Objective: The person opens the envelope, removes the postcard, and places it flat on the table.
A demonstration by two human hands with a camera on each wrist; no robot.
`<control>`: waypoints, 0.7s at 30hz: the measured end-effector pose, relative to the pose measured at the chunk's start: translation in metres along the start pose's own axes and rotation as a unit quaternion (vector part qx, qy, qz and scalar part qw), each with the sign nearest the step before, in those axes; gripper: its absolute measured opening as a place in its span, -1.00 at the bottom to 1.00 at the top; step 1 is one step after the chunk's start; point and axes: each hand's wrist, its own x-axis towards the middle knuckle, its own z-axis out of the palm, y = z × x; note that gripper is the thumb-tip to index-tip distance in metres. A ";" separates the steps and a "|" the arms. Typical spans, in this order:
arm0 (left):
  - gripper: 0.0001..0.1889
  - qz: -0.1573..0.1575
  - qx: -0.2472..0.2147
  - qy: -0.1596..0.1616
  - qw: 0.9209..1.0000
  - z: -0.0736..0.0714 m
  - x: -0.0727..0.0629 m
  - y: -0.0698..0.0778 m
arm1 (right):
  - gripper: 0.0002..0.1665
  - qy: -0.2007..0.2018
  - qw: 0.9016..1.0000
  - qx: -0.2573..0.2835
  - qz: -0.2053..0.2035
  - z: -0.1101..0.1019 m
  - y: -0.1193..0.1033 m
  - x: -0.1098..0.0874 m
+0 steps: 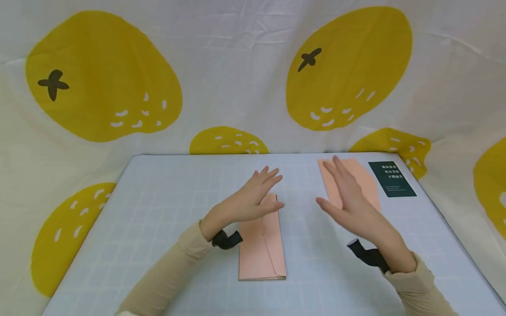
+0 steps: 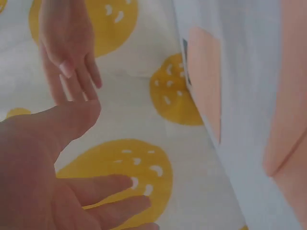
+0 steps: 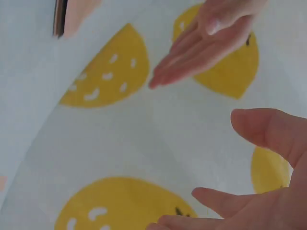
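Observation:
My left hand hovers over the upper part of a pink envelope, fingers spread and holding nothing. That envelope lies lengthwise on the table, its flap edge running diagonally, and the hand and wrist hide part of it. To the right, my right hand is raised with straight fingers and thumb apart, also holding nothing. Behind it lies a flat pink paper piece with a rounded right side, partly covered from view. In the left wrist view both hands appear with palms bare, the left hand nearer.
A dark green card with white printed characters lies at the table's back right, beside the pink paper. The pale checked table meets a white cloth with large yellow fruit prints. A black band circles each wrist.

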 end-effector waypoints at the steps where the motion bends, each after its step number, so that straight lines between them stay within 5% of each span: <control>1: -0.18 -0.010 0.016 -0.008 1.000 0.005 -0.010 -0.002 | -0.02 -0.003 1.000 -0.003 -0.009 0.009 -0.006 -0.002; 5: 0.03 -0.054 0.051 -0.051 0.996 0.028 -0.041 -0.013 | -0.05 -0.037 0.998 -0.014 -0.041 0.046 -0.021 -0.008; 10: 0.28 -0.089 0.062 -0.087 0.990 0.053 -0.061 -0.026 | -0.01 -0.107 0.993 -0.003 -0.054 0.091 -0.025 -0.010; 16: 0.40 -0.122 0.075 -0.115 0.983 0.071 -0.070 -0.035 | 0.05 -0.201 0.979 0.011 -0.044 0.123 -0.022 -0.010; 21: 0.40 -0.122 0.054 -0.107 0.985 0.079 -0.071 -0.037 | 0.08 -0.250 0.968 0.025 -0.007 0.132 -0.020 -0.014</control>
